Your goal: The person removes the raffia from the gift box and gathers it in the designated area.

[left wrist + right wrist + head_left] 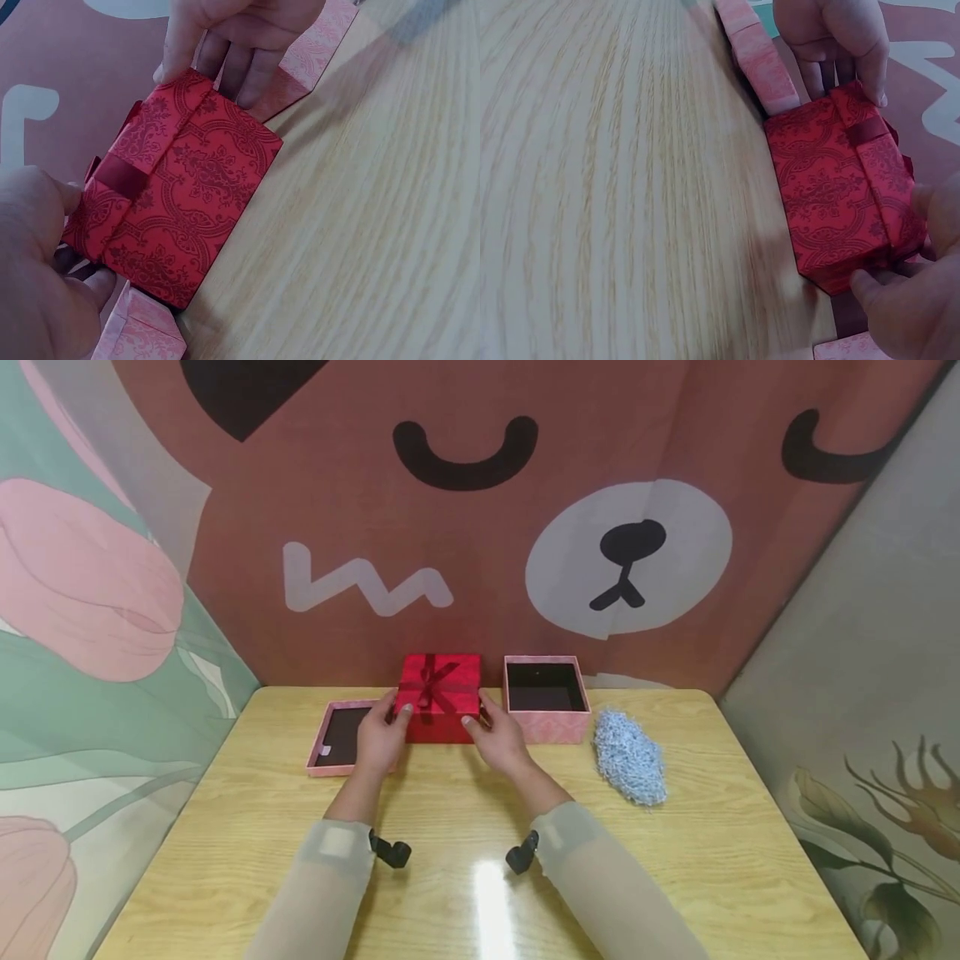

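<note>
At the table (442, 827), both hands (380, 740) (500, 740) clamp the red box (441, 728); blue shreds (630, 758): head view only.

Across the counter (442, 893), lid (343, 737) at left, closed box (442, 718) next, open box (551, 727) right of it, shredded paper (630, 760) rightmost and nearer!

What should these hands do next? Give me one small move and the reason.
Probably ease the red lid upward: the left hand and right hand hold opposite sides of the red box, thumbs by the lid, and the ribbon seems to cross only the lid. The pink box alongside stands open.
</note>
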`<state>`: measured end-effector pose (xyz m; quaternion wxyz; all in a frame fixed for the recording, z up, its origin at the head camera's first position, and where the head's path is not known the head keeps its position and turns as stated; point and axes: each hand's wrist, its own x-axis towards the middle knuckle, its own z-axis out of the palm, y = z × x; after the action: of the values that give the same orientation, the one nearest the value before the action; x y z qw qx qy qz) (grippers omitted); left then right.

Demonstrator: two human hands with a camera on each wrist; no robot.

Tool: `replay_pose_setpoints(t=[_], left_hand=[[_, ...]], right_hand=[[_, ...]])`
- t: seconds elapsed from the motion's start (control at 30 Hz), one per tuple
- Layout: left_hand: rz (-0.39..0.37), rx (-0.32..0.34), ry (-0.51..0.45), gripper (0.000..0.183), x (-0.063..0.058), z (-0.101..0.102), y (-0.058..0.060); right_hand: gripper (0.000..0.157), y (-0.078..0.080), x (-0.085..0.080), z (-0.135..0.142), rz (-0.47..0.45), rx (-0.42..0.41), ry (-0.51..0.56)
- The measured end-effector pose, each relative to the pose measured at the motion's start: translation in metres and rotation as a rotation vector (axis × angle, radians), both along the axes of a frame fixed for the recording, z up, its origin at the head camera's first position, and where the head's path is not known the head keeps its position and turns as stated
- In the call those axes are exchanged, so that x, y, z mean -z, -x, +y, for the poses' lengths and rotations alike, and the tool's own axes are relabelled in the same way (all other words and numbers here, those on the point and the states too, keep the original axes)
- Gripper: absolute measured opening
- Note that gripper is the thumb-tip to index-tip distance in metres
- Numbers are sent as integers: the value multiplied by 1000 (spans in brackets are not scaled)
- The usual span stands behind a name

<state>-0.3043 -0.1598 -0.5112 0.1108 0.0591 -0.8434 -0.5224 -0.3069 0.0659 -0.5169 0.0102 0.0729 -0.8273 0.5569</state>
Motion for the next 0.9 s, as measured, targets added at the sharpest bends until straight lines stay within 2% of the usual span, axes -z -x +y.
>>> replay_pose_setpoints(t=[0.1, 0.3, 0.57, 0.9], left_hand=[[-5, -12, 32, 55, 0, 0, 0], [-36, -21, 35, 56, -1, 2, -1], [-52, -24, 11, 57, 1, 1, -5], [-65, -8, -15, 58, 1, 1, -15]], right_hand=[[63, 1, 0, -1, -1, 32, -7], [58, 1, 1, -2, 24, 85, -13], [57, -2, -1, 1, 3, 91, -22], [57, -12, 2, 9, 26, 88, -67]])
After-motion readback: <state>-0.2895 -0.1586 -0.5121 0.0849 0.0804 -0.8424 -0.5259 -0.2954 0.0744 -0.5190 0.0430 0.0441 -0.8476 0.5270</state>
